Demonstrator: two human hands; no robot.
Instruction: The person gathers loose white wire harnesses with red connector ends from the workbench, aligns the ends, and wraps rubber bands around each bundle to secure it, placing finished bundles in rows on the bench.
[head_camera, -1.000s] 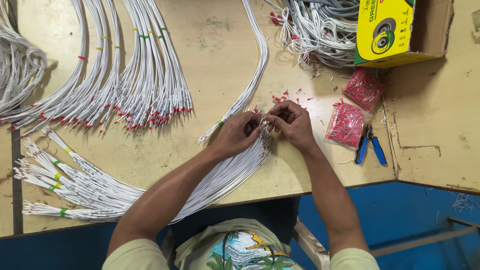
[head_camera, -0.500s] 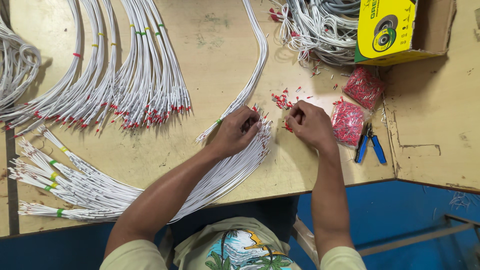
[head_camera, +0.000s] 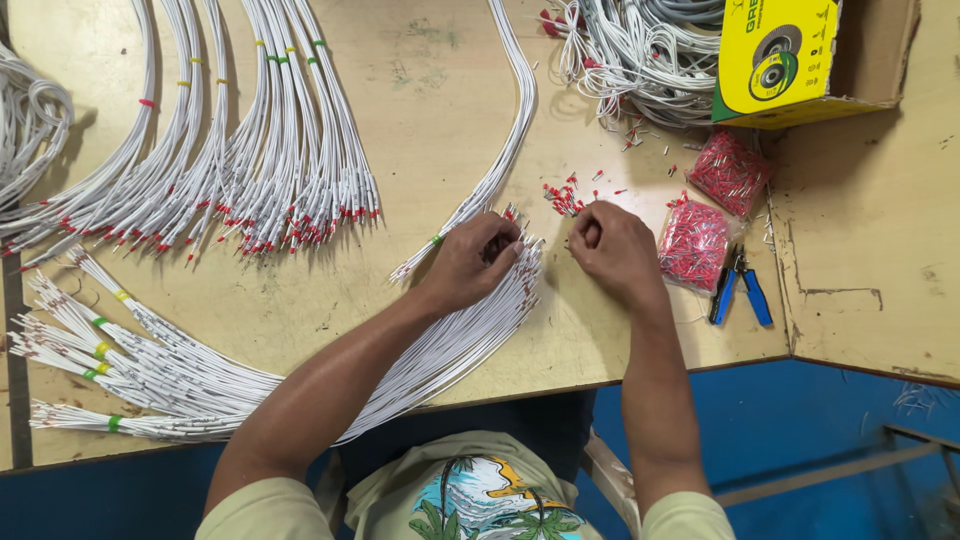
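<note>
While the left hand (head_camera: 478, 258) is curling its fingers around the upper ends of a fan of white wires (head_camera: 455, 340), gripping them just below their tips, the right hand (head_camera: 612, 248) is resting closed just beside it, its fingertips pinched together over the loose red ferrules (head_camera: 565, 194); whether a ferrule is sitting between them cannot be told, since the knuckles are hiding it. The gripped wires are lying on the yellow table (head_camera: 420, 110), slanting down and left from the hand toward the table's near edge, passing under the left forearm. A narrow strand of white wires with a green band (head_camera: 505, 140) is running from the top edge down to the left hand. Right of the right hand, two clear bags of red ferrules (head_camera: 694, 243) are lying side by side, with blue-handled pliers (head_camera: 738, 290) touching the lower bag. Beyond them, a tangle of white wire (head_camera: 640, 50) is spilling from a yellow cardboard box (head_camera: 785, 60). Well apart on the left, banded bundles with red tips (head_camera: 270, 150) are fanning out, and shorter bundles tied with green and yellow bands (head_camera: 130, 360) are lying near the front edge.
</note>
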